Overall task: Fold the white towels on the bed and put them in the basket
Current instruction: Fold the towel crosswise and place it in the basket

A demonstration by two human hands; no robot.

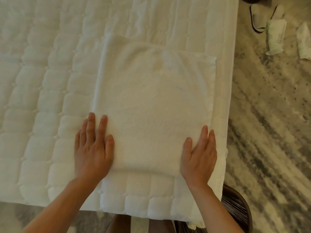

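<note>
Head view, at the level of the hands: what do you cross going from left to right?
Quilted bed top → left hand, flat on the towel's left edge → folded white towel → right hand, flat on its right edge → marbled floor.

Slippers (260,18), wrapped packets (276,38), mottled floor (269,118)

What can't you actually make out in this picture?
Head view:
Basket: mostly hidden behind the bed corner and the right arm; contents unseen.
Towel: how many folds, since the top layer covers the rest.
Floor packets: print too blurred to read.
</note>
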